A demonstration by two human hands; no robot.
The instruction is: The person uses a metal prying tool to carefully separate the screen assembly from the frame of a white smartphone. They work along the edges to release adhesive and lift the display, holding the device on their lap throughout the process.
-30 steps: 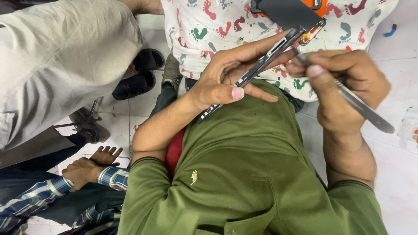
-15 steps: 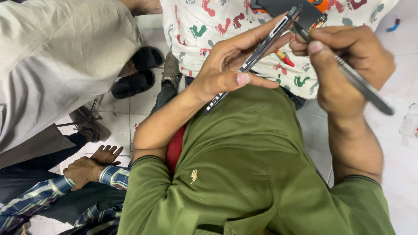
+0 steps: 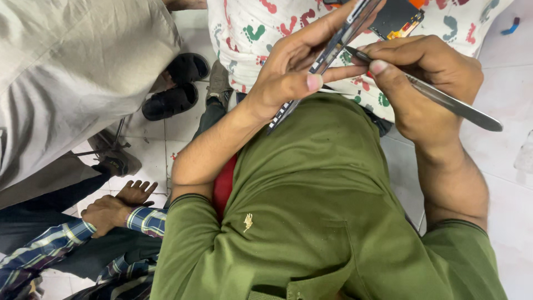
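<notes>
1. Pale tiled floor below, seen from above, crowded with seated people; white cloth printed with coloured footprints spread across the top of the view.
2. Left hand: fingers stretched long and curled around a thin dark phone frame with a row of small contacts along its edge, thumb pressed against its near side, frame held edge-on and tilted, upper end toward the top of the view, lower end poking out below the palm.
3. Right hand: fingers pinched tight on a slim grey metal prying tool, thumb on top, dark tip touching the frame's edge just beside the left thumb, long flat handle running out to the right past the hand.
4. Just behind both hands, on the printed cloth: a dark flat phone part with orange and yellow bits, partly hidden by the frame.
5. Below the hands: olive green short-sleeved shirt with a small pale emblem, filling the lower middle; red fabric showing beside the left forearm.
6. Left of the view: another person's light grey garment; pair of black sandals on the floor near it.
7. Lower left: someone else's two hands, in blue plaid sleeves, resting together well apart from the work.
</notes>
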